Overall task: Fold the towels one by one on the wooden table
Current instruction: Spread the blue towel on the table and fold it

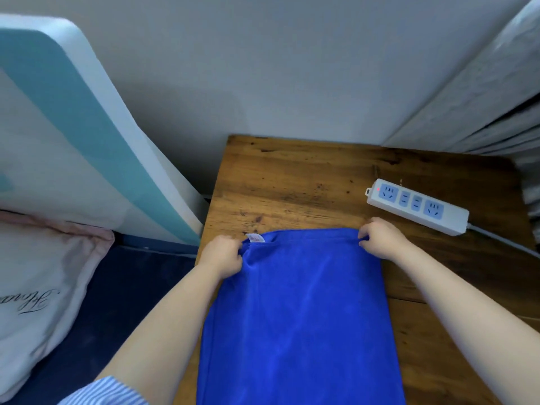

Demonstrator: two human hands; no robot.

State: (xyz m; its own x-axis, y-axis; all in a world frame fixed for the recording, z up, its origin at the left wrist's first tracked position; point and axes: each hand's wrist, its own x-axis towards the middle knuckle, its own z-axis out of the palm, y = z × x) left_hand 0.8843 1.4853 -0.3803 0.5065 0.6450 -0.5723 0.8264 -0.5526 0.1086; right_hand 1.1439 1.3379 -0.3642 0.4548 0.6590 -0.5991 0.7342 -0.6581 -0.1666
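— any containers, anything held in them?
— nothing of the kind to tell; only flat things on the table (pixel 292 176).
— and the towel?
— blue towel (pixel 301 317), spread flat down the middle of the table, running from mid-table toward the near edge and out of view at the bottom. small white label (pixel 256 238) at its far left corner.
— hands?
— left hand (pixel 223 257) at the far left corner of the towel, fingers curled, pinching the cloth just beside the label. right hand (pixel 380 238) at the far right corner, fingers curled likewise, pinching the far hem. both gripping the same far edge, one at each end, towel stretched between them. striped blue-and-white sleeve (pixel 108 390) at the bottom left.
— anything else on the table?
— white power strip (pixel 418 207) with blue sockets near the far right corner, lying at an angle, close to the right hand but apart from the towel; small red light lit at its far end, grey cord leaving toward the right edge.
— the surface, the room?
— dark-grained wood, worn and spotted. plain pale wall (pixel 263 68) behind the far edge. grey curtain (pixel 482 83) past the far right corner. left of the table, a white and teal board (pixel 87 127) leaning on the wall, and a pale pillow (pixel 38 282) with script lettering on dark blue bedding.
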